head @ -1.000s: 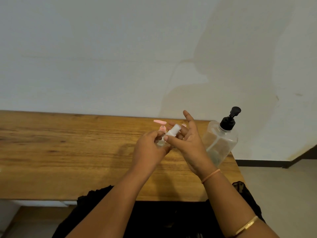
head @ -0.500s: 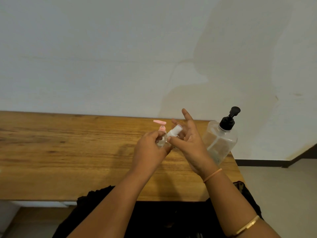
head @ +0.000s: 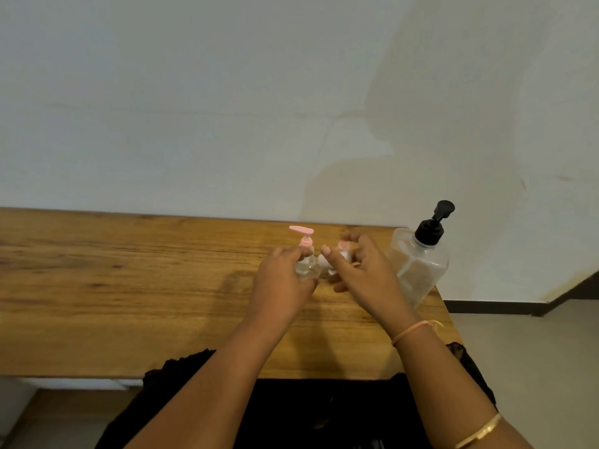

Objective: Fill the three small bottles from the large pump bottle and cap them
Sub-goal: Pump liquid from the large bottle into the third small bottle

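Small clear bottle with pink pump top (head: 306,257) stands near the tabletop's far edge, toward the right end. Left hand (head: 282,283) is wrapped around its body, fingers closed on it, pink spout sticking out above the hand. Looks capped; fill level not readable.

Just beside it, to the right, sits a second small bottle (head: 337,264), white with a pinkish top, mostly hidden. Right hand (head: 359,270) is over it, fingers (head: 327,252) curled loosely around the top; whether they actually grip it or only touch it I cannot tell. Third small bottle not visible anywhere.

Large pump bottle (head: 418,264), clear with black pump, stands at the tabletop's (head: 129,286) far right corner, just beside the right hand, untouched.

Step, judged: capping or setting down small bottles, both hands on the pair near the far edge. Next move likely needs the left hand to steady a bottle while the right twists a top snug, or reaches to the black pump. Care: light bottles tip easily.
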Demonstrator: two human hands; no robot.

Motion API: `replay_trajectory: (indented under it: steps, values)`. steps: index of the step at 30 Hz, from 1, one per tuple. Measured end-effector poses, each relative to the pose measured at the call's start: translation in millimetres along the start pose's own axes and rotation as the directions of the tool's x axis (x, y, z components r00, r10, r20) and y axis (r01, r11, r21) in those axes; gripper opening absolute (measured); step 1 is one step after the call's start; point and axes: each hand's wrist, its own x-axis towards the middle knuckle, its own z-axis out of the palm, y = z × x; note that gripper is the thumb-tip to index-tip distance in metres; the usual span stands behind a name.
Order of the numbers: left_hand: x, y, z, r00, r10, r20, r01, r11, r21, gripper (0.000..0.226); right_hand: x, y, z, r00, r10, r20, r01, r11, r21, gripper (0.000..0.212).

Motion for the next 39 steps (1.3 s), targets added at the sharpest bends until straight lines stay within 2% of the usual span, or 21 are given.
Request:
replay_trajectory:
  steps: [2, 3, 4, 7, 8, 11, 16, 19, 26, 28, 30, 33, 36, 39]
  values:
    - [0, 0, 1, 1.000, 0.003, 0.005, -0.003, 1.000, 0.000, 0.043, -1, 1, 0, 1.000, -0.025, 0.013, 0.026, 0.998, -0.063, 0.025]
    - [0, 0, 1, 1.000, 0.003, 0.004, -0.003, 1.000, -0.002, 0.043, -1, 1, -1, 0.997, -0.066, 0.029, 0.069, 0.991, -0.114, 0.014]
    - [1, 0, 1, 1.000, 0.004, 0.003, -0.004, 1.000, -0.003, 0.044, -1, 1, -3, 0.993, -0.098, 0.059, 0.106, 0.984, -0.144, 0.012]
    - [1, 0, 0, 1.000, 0.017, 0.011, -0.017, 1.000, 0.013, 0.045, -3, 2, -4, 0.988, -0.100, 0.121, 0.118, 0.981, -0.154, 0.034]
    - [1, 1, 1, 1.000, 0.021, 0.014, -0.021, 1.000, 0.017, 0.044, -3, 1, -3, 0.990, -0.095, 0.106, 0.111, 0.982, -0.154, 0.033]
    - [1, 3, 4, 0.999, 0.025, 0.023, -0.025, 0.999, 0.031, 0.044, -3, 2, -4, 0.990, -0.137, 0.021, 0.139, 0.978, -0.157, 0.010]
    - [7, 3, 5, 1.000, -0.012, -0.016, 0.011, 0.999, -0.044, 0.037, -6, 1, -18, 0.988, -0.120, -0.098, 0.122, 0.992, 0.009, 0.010]
    - [10, 1, 6, 0.998, -0.047, -0.037, 0.044, 0.996, -0.073, 0.038, -10, 1, -25, 0.973, -0.142, -0.181, 0.156, 0.986, 0.062, 0.019]
    - [18, -10, 7, 0.985, -0.168, -0.045, 0.165, 0.985, -0.059, 0.040, -22, 5, -39, 0.886, -0.178, -0.428, 0.221, 0.974, 0.051, 0.015]
    - [18, -12, 6, 0.978, -0.200, -0.065, 0.196, 0.978, -0.070, 0.037, -25, 6, -42, 0.875, -0.170, -0.453, 0.198, 0.980, 0.014, 0.015]
    - [18, -13, 6, 0.971, -0.221, -0.087, 0.212, 0.973, -0.095, 0.038, -26, 11, -40, 0.914, -0.136, -0.382, 0.105, 0.989, -0.101, 0.014]
    - [16, -13, 7, 0.972, -0.214, -0.097, 0.202, 0.972, -0.119, 0.041, -26, 28, -29, 0.975, -0.056, -0.216, -0.017, 0.946, -0.322, 0.010]
    - [16, -10, 9, 0.975, -0.198, -0.100, 0.184, 0.974, -0.135, 0.043, -24, 45, -15, 0.992, 0.001, -0.126, -0.064, 0.866, -0.496, 0.011]
    - [15, -11, 10, 0.977, -0.191, -0.094, 0.175, 0.972, -0.157, 0.043, -21, 60, -3, 0.996, 0.060, -0.063, -0.086, 0.813, -0.577, 0.013]
